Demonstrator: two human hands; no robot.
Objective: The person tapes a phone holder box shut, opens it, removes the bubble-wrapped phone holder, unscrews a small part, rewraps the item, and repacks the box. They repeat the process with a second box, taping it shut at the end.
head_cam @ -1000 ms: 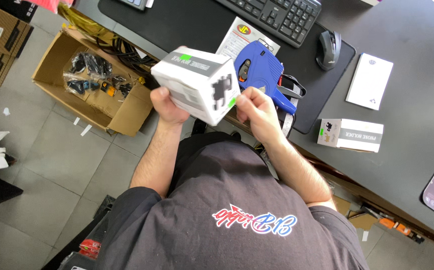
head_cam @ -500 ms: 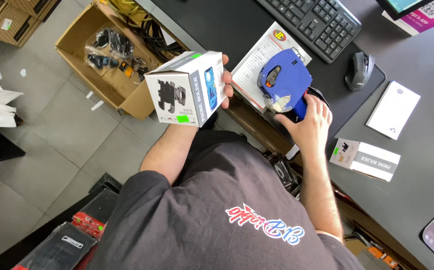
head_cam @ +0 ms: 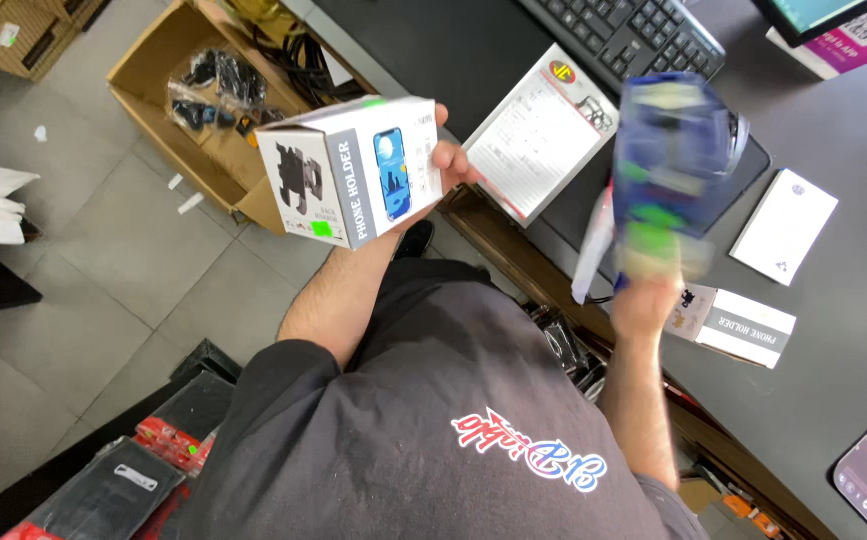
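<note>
My left hand (head_cam: 451,160) holds a white carton (head_cam: 354,170) with a grey side, a phone picture and a small green sticker, up in front of me over the desk's edge. To the right, my right hand (head_cam: 644,300) grips a blue hand-held label gun (head_cam: 674,150) by its handle. The gun is raised above the dark desk (head_cam: 854,400) and is blurred by motion. A white strip hangs from its left side.
A second, similar white carton (head_cam: 739,325) lies on the desk beside my right hand. A printed sheet (head_cam: 539,130), a black keyboard (head_cam: 624,35) and a white card (head_cam: 784,225) also lie there. An open cardboard box (head_cam: 169,110) of bagged black parts stands on the tiled floor.
My right hand let go of the carton, took the label gun off the desk and has lifted it. My left hand now holds the carton alone, turned to show another side.
</note>
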